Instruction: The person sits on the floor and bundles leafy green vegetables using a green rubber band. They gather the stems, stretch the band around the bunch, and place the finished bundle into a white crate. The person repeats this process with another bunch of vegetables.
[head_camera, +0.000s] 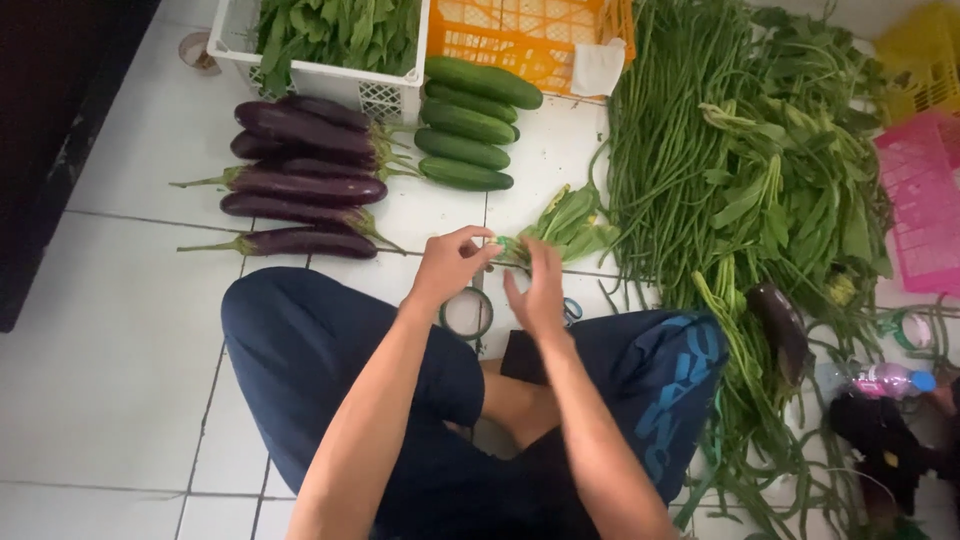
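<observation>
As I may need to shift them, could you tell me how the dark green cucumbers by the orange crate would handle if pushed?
The dark green cucumbers look smooth and round, so they would probably roll on the white tiled floor. They appear straight and firm, likely stiff when lifted.

Lit evenly and softly from overhead, moderately bright, slightly washed out. White floor tiles (110, 330) pale and faintly hazy, without hard glare. Only weak, diffuse shadows, close under the aubergines (300, 185) and cucumbers (468, 125). Top left corner very dark, detail lost. Overall softness throughout; right hand (537, 285) smeared by motion, left hand (452, 262) a little sharper. Leafy heap (800, 180) at right muddy in detail. Mild wide-angle bending of tile lines towards the edges.
</observation>
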